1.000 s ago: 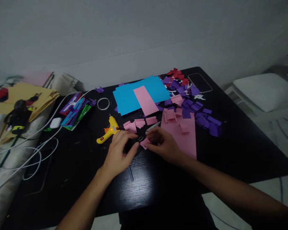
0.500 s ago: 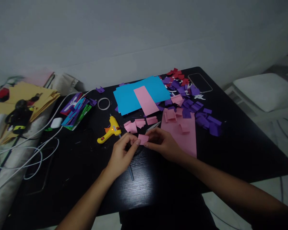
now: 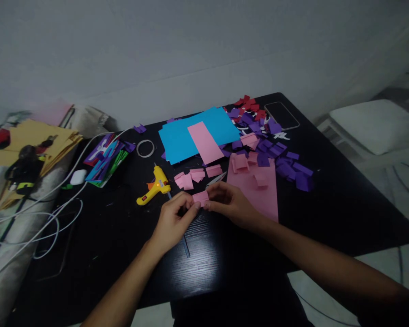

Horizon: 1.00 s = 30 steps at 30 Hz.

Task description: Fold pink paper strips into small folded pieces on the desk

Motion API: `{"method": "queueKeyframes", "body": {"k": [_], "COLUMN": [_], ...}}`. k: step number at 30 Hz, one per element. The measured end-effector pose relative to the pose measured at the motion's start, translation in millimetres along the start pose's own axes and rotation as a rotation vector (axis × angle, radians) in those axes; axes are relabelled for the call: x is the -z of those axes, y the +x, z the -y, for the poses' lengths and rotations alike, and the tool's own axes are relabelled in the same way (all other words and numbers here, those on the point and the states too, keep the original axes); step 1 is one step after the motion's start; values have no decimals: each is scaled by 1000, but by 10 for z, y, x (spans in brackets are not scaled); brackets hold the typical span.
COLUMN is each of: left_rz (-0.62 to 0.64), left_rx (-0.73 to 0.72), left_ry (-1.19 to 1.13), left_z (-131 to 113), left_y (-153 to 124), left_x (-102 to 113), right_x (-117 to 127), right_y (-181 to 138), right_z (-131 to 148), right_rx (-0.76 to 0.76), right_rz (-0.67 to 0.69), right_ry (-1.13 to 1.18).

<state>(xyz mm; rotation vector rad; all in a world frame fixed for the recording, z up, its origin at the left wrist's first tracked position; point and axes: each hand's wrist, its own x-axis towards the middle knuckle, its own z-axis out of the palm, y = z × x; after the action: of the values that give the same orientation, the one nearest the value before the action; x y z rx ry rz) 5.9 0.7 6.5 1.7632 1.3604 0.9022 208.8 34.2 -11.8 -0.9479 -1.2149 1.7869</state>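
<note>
Between my two hands is a small pink paper piece (image 3: 201, 198) with a fold line along its lower part. My left hand (image 3: 175, 219) pinches its left end between thumb and fingers. At the right end, my right hand (image 3: 234, 204) grips it the same way. Just beyond lie several folded pink paper pieces (image 3: 197, 174) and the blades of scissors (image 3: 216, 179), partly hidden by my right hand. A yellow glue gun (image 3: 155, 185) rests left of them, with a glue stick (image 3: 186, 246) showing below my left hand.
Blue sheets (image 3: 180, 141) with a pink strip (image 3: 206, 143) lie at the back. A pink sheet (image 3: 259, 200) is on the right, near many purple pieces (image 3: 303, 177). A tape roll (image 3: 145, 148), white cables (image 3: 57, 227) and a phone (image 3: 282, 115) are also on the black table (image 3: 330, 213).
The pink piece has tilted, so a fold line along it now shows. Both hands keep their grip in nearly the same place. The view has shifted slightly.
</note>
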Motion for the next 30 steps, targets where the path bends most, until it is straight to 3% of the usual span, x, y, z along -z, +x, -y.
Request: {"method": "queueKeyframes", "body": {"k": [7, 14, 30], "left_rz": [-13, -45, -19], "left_rx": [-33, -28, 17], "left_ry": [12, 0, -36], "left_z": [20, 1, 10], "left_y": [-3, 2, -5], "left_x": [10, 6, -26], "right_x": [-7, 44, 0], "right_y": [-1, 17, -36], "right_z": [23, 59, 63], "right_rx": [33, 22, 62], "right_rz": [-60, 11, 25], "right_ry": [-60, -44, -224]}}
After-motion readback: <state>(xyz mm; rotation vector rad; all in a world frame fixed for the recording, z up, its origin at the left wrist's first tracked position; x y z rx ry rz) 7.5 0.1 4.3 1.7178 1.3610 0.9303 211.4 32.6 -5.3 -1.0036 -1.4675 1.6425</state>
